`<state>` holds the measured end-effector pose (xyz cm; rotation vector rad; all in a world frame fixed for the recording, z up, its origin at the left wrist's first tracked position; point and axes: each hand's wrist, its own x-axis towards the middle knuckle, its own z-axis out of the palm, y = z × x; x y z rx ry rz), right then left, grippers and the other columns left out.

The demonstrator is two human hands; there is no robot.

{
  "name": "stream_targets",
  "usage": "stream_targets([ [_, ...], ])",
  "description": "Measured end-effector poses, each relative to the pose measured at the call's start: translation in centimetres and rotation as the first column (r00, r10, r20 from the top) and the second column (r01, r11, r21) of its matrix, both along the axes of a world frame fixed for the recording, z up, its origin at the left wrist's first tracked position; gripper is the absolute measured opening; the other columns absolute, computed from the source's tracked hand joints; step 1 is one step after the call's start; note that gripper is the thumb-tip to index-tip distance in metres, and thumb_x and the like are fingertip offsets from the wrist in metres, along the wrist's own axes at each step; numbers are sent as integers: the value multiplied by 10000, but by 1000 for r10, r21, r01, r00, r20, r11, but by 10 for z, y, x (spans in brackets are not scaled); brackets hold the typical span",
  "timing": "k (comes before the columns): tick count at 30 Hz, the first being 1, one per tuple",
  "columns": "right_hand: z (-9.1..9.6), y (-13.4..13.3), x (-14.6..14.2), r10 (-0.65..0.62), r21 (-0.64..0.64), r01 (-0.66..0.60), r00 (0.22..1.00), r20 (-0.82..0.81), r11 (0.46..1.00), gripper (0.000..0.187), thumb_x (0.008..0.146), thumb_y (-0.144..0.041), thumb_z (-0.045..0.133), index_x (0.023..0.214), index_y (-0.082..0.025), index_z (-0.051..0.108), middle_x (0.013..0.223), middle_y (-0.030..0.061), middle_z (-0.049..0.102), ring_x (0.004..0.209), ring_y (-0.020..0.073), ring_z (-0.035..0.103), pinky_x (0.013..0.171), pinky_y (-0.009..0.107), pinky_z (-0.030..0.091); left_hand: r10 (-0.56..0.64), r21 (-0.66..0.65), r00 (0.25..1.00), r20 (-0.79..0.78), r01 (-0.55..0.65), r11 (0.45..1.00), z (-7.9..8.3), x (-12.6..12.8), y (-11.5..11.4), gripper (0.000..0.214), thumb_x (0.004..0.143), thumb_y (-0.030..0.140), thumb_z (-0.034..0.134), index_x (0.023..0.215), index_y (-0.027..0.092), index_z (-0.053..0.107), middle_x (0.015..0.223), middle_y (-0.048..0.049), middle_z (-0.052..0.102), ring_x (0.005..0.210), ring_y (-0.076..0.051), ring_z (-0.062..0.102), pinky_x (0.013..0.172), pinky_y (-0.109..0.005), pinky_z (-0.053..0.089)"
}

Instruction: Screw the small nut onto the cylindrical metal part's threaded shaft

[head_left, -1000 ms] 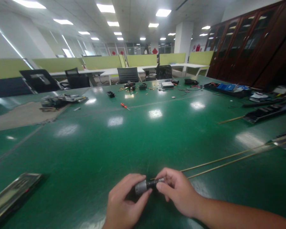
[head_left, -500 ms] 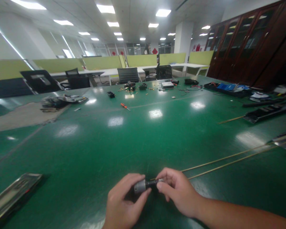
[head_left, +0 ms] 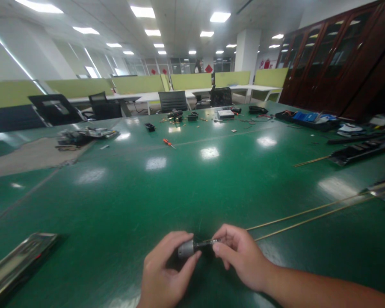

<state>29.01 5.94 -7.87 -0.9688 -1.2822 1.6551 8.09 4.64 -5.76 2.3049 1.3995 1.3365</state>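
My left hand [head_left: 165, 273] pinches a small grey metal cylinder [head_left: 186, 248] between thumb and forefinger, low over the green table [head_left: 179, 184]. A thin dark shaft [head_left: 205, 244] sticks out of the cylinder to the right. My right hand [head_left: 240, 256] is closed on the far end of that shaft with its fingertips. Both hands sit at the near edge of the table, close together.
Two thin brass rods [head_left: 308, 213] run from my right hand toward the right edge. A flat metal part [head_left: 16, 265] lies at the near left. An orange screwdriver [head_left: 168, 143], small parts, black trays [head_left: 359, 152] and office chairs [head_left: 173, 100] are farther back.
The two hands have drawn slightly apart, so more of the dark shaft shows between them. The cylinder has shifted a little to the left.
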Motion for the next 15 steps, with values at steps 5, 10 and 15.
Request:
stream_targets([
  [5, 3, -1, -1, -26, -3, 26, 1000, -10, 1000, 359, 828, -496, 684, 868, -149, 604, 655, -21, 561, 485, 84, 484, 468, 207, 344, 19, 10, 1000, 2, -19, 1000, 0, -2, 1, 228, 798, 275, 741, 1019, 241, 692, 961, -32, 717, 860, -192, 696, 792, -275, 584],
  [10, 2, -1, -2, -38, -9, 38, 999, -21, 999, 361, 821, -496, 689, 865, -148, 602, 638, -28, 547, 475, 81, 473, 459, 205, 331, 28, 0, 1000, -1, -28, 1000, -3, -3, 1, 240, 799, 276, 742, 1029, 244, 686, 978, -27, 714, 883, -190, 692, 813, -278, 578],
  [15, 3, 0, 0, -57, -1, 57, 998, -21, 998, 375, 820, -515, 680, 863, -151, 600, 636, -26, 557, 467, 81, 466, 453, 208, 326, 59, -20, 998, 17, -58, 998, -5, -4, 2, 229, 797, 294, 747, 1009, 226, 690, 972, -43, 712, 883, -202, 689, 811, -292, 575],
])
